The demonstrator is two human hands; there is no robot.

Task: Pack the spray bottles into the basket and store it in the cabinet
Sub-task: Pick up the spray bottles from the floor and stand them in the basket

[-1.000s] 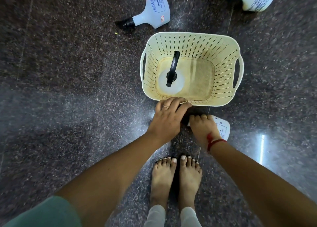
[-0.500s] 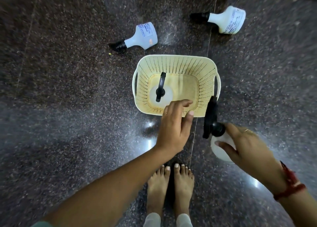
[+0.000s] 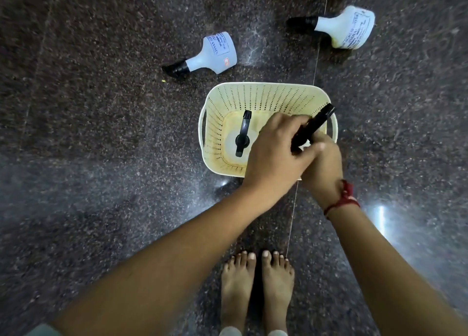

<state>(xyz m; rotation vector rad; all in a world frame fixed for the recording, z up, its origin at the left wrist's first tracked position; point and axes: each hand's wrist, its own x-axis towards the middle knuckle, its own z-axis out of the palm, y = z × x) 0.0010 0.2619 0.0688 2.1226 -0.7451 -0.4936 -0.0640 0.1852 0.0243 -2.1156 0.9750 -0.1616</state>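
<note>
A cream perforated basket (image 3: 266,96) stands on the dark stone floor. One spray bottle (image 3: 242,139) stands upright in its left half, black nozzle up. Over the basket's right half both hands hold a second spray bottle (image 3: 314,126), its black trigger head pointing up and right; the white body is hidden under the hands. My right hand (image 3: 323,163) grips it from below and my left hand (image 3: 274,150) is wrapped on it from the left. Two more white bottles lie on their sides beyond the basket, one at the far left (image 3: 211,55) and one at the far right (image 3: 345,27).
My bare feet (image 3: 257,282) stand close in front of the basket. A tile joint (image 3: 317,54) runs across the polished floor, with light glare at the right.
My right hand has carried the second bottle from the floor at the right to over the basket's right half. My left hand has moved off the rim onto that bottle.
</note>
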